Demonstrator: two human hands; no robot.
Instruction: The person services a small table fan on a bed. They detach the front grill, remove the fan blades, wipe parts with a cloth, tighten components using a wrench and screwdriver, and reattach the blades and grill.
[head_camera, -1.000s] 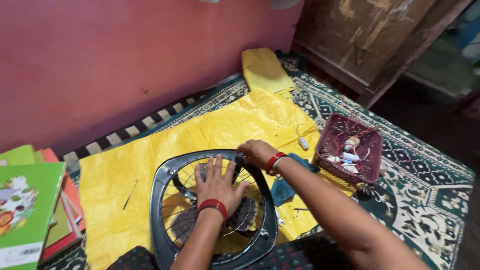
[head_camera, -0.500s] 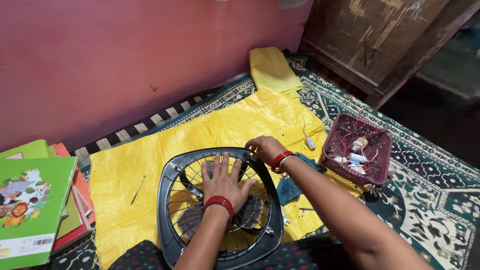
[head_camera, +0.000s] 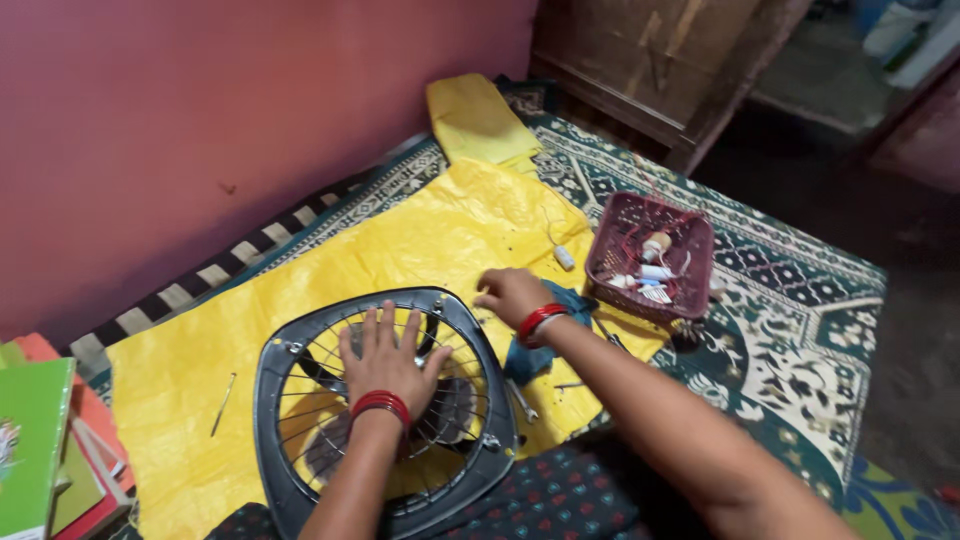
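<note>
Kneeling over one yellow plastic sheet (head_camera: 400, 250) spread on a patterned rug (head_camera: 800, 330), a person works with two bare hands. The left hand (head_camera: 385, 355) lies flat, fingers spread and gripping nothing, on the wire grille of one grey fan frame (head_camera: 285, 420) resting on the sheet. The right hand (head_camera: 510, 295), fingers loosely curled, touches the frame's upper right corner; whether it pinches something I cannot tell. Each wrist wears red bangles. One maroon basket (head_camera: 690, 290) of small parts sits just right, beside one blue cloth (head_camera: 540, 350). A stack of books (head_camera: 40, 440) lies far left.
</note>
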